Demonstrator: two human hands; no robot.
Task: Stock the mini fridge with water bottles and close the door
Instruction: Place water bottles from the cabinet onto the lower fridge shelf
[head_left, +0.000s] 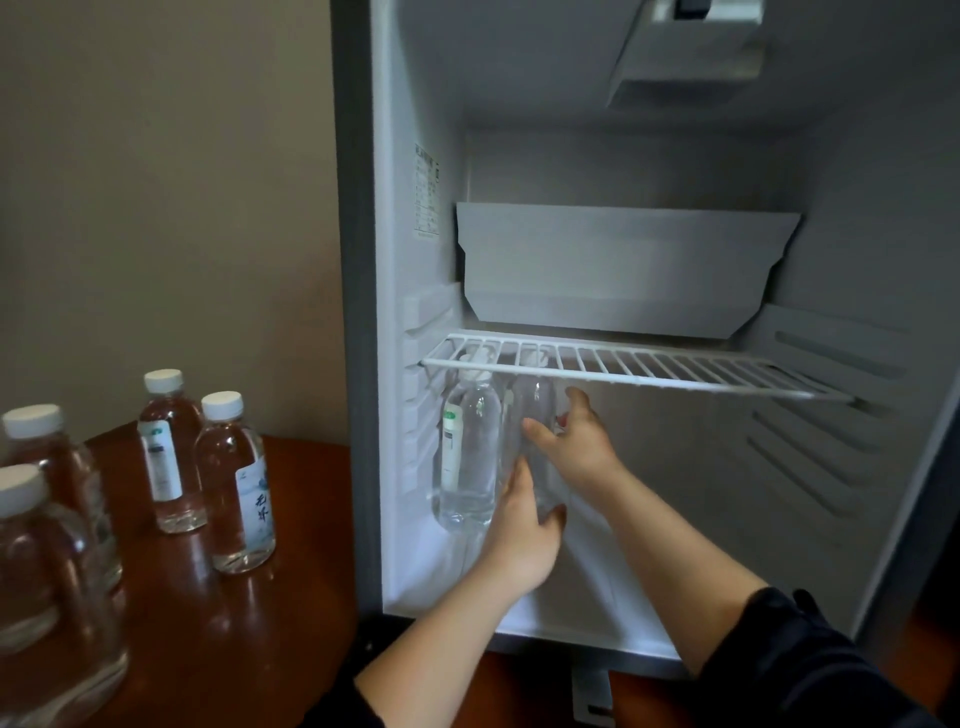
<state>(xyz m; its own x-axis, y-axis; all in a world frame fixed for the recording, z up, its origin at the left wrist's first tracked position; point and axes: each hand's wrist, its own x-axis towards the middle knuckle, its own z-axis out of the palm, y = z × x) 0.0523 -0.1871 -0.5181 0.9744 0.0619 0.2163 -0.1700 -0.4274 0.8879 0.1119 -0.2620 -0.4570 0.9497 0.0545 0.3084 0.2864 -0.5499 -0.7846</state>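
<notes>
Closest to my camera, four water bottles wait on the wooden table (171, 623): two blurred ones (36, 597) at its near left edge, and two labelled ones (236, 483) further back by the edge beside the mini fridge (358, 312). By my count the job is under halfway done, with one bottle stocked, one going in, four to fetch and the door to close; I cannot see the door from here.

Both forearms reach through the opening under the wire shelf (649, 366). My left hand (519, 540) cups the base of the clear bottle (535, 415), with the fingers curled round its left side and the thumb round its right. Above it, my right hand (576, 441) grips the upper body, with the thumb across the front and the fingers wrapped behind. The bottle stands roughly upright, low over the fridge floor towards the left wall. I cannot tell whether its base is down.

Just left of it, touching or nearly so, the stocked bottle (467, 457) stands in the floor's left corner with its cap just under the shelf.
</notes>
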